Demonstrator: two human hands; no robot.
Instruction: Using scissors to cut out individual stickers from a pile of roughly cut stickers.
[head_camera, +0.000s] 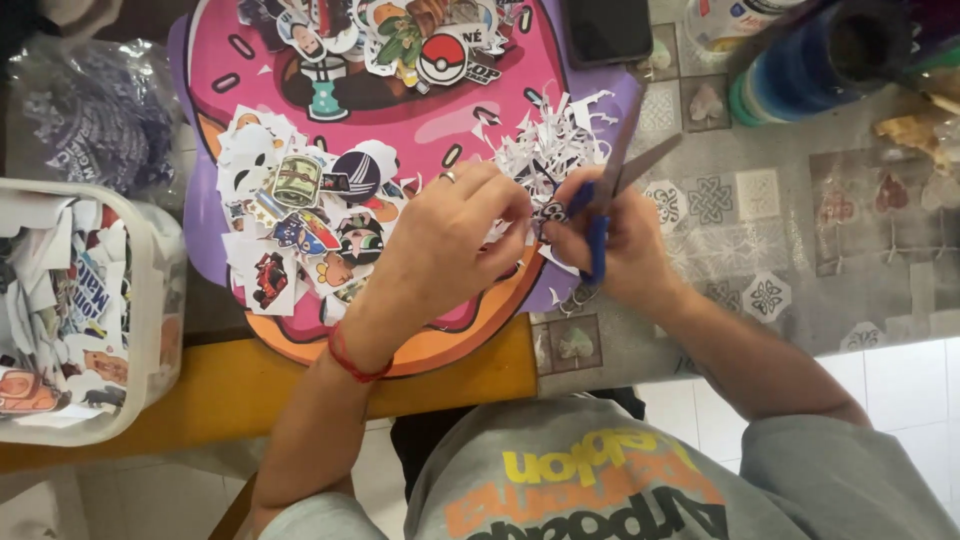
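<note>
My right hand (618, 250) grips blue-handled scissors (612, 185), their grey blades parted and pointing up to the right. My left hand (450, 240), with a ring and a red thread at the wrist, pinches a small paper sticker (551, 212) just left of the scissors. Both hands hover over a pink doughnut-shaped mat (380, 110). A heap of white paper trimmings (545, 145) lies right behind the hands. Cut-out stickers (300, 215) are spread on the mat to the left, with more stickers (400, 40) along its far edge.
A white plastic tub (150, 330) of paper scraps stands at the left, a clear bag (90, 110) behind it. A dark phone (607, 30) lies at the far edge. Blue and white jars (800, 60) stand at the far right on the patterned tablecloth (830, 230).
</note>
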